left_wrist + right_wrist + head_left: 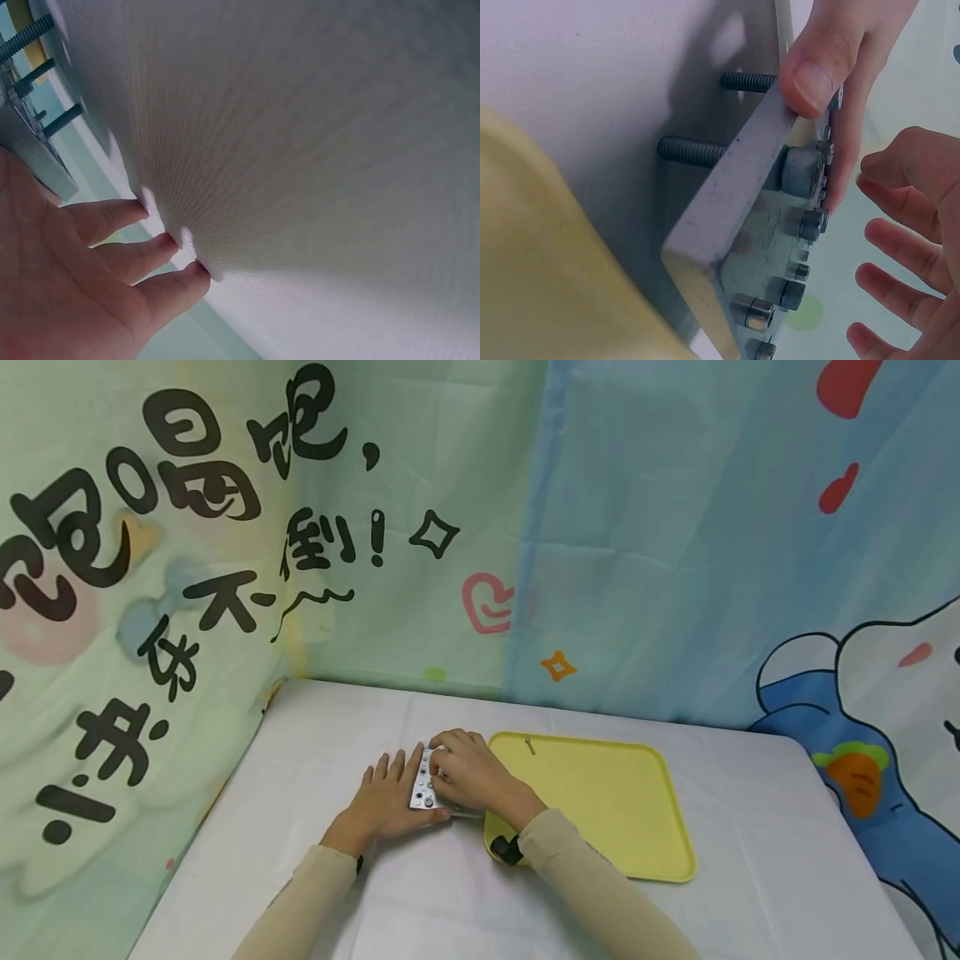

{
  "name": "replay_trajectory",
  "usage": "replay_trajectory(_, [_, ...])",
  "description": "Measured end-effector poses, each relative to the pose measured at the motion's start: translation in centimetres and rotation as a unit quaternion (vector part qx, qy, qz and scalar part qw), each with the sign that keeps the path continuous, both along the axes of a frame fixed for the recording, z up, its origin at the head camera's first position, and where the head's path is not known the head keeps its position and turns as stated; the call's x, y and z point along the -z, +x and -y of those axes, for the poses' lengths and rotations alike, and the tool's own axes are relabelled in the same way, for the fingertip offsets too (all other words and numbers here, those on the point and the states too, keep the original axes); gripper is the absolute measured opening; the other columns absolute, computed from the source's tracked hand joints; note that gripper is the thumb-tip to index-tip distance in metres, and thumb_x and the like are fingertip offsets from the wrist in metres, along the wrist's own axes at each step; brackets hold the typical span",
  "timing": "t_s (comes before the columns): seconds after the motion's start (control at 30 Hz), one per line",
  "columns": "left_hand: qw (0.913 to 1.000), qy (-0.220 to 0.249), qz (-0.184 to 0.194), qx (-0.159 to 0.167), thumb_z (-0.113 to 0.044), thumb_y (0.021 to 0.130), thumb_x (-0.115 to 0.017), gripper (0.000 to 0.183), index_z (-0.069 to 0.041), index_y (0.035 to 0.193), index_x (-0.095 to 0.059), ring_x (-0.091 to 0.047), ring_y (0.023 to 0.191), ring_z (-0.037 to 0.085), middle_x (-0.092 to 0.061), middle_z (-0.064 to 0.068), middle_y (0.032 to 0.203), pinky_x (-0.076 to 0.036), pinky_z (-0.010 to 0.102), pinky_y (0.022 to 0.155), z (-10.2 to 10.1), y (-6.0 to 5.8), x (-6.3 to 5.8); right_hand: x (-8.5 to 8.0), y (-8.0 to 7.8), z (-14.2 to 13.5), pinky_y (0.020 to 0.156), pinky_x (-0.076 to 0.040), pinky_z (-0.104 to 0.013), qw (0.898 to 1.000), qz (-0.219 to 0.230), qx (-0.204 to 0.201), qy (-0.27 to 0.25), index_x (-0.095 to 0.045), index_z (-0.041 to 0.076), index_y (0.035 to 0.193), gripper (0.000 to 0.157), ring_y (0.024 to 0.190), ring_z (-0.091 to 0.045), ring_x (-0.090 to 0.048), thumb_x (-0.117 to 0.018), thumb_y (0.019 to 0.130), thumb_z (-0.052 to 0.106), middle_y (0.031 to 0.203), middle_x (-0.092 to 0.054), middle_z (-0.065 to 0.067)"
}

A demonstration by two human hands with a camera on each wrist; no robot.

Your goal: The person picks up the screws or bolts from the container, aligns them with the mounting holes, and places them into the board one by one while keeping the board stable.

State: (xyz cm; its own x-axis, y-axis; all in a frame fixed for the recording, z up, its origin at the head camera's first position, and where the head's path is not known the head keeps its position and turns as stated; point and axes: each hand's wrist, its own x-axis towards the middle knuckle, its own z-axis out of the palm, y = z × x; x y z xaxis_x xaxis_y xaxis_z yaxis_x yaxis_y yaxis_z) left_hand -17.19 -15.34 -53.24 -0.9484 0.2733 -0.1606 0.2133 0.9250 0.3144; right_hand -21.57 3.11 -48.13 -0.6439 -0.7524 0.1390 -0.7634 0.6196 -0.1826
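A thick metal plate stands on the white table, set with several bolts whose heads face up and whose threaded shanks stick out below. My left hand lies at its left side, fingers straight and spread. Its thumb presses on the near edge, while three fingertips touch the tabletop. My right hand is over the plate with bent fingers, covering its right part from above. Thumb and index tips meet close to the bolt heads; I cannot tell whether they hold something small.
A yellow tray lies just right of the plate, under my right wrist. Near its far left corner is a small metal screw. Printed cloth curtains hang behind and left of the table.
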Motion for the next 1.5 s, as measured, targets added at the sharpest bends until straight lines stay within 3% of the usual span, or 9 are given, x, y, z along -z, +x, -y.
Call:
replay_trajectory(0.23, [1.0,-0.003,0.0,0.003,-0.089,0.079,-0.045,0.119,-0.013,0.162,-0.007,-0.022,0.144,0.049,-0.026,0.027,0.159,-0.024,0.063,0.112,-0.1,-0.1,0.3,-0.3,-0.3,-0.9,0.105,-0.039,-0.05,1.0,-0.009,0.02,0.022,-0.072,0.019,0.093,0.008,0.125,-0.027,-0.05,-0.065,0.095,0.021,0.13,-0.058,-0.005])
replay_trajectory(0.4, [1.0,0.004,0.001,0.0,-0.089,0.079,-0.045,0.119,-0.013,0.162,-0.007,-0.022,0.144,0.049,-0.027,0.027,0.158,-0.023,0.062,0.113,0.0,-0.1,0.5,-0.2,-1.0,-2.5,0.103,-0.04,-0.052,0.999,-0.02,0.04,0.008,-0.073,0.017,0.097,0.007,0.124,-0.029,-0.05,-0.067,0.094,0.02,0.128,-0.059,-0.006])
replay_trajectory(0.97, [0.9999,0.012,0.004,-0.006,-0.085,0.079,-0.051,0.119,-0.012,0.162,-0.007,-0.02,0.145,0.049,-0.026,0.028,0.158,-0.021,0.061,0.114,-0.1,0.0,0.2,1.9,-4.1,-9.7,0.094,-0.043,-0.059,0.988,-0.034,0.146,-0.026,-0.071,0.01,0.096,0.009,0.119,-0.038,-0.051,-0.073,0.092,0.018,0.124,-0.059,-0.013])
replay_trajectory(1.17, [0.9998,0.018,0.004,-0.006,-0.084,0.079,-0.053,0.119,-0.012,0.162,-0.007,-0.021,0.145,0.049,-0.026,0.028,0.158,-0.022,0.062,0.114,-0.1,0.0,0.3,2.6,-4.7,-11.0,0.094,-0.042,-0.061,0.98,-0.011,0.199,-0.021,-0.071,0.009,0.098,0.011,0.12,-0.04,-0.049,-0.07,0.094,0.019,0.126,-0.058,-0.015])
replay_trajectory(1.5, [0.9997,0.018,0.007,-0.014,-0.086,0.078,-0.051,0.12,-0.013,0.163,-0.008,-0.019,0.145,0.049,-0.025,0.026,0.159,-0.02,0.061,0.114,-0.1,0.0,0.3,3.1,-5.9,-11.6,0.092,-0.041,-0.062,0.97,0.025,0.243,0.004,-0.074,0.007,0.096,0.017,0.118,-0.04,-0.047,-0.068,0.096,0.023,0.125,-0.057,-0.018])
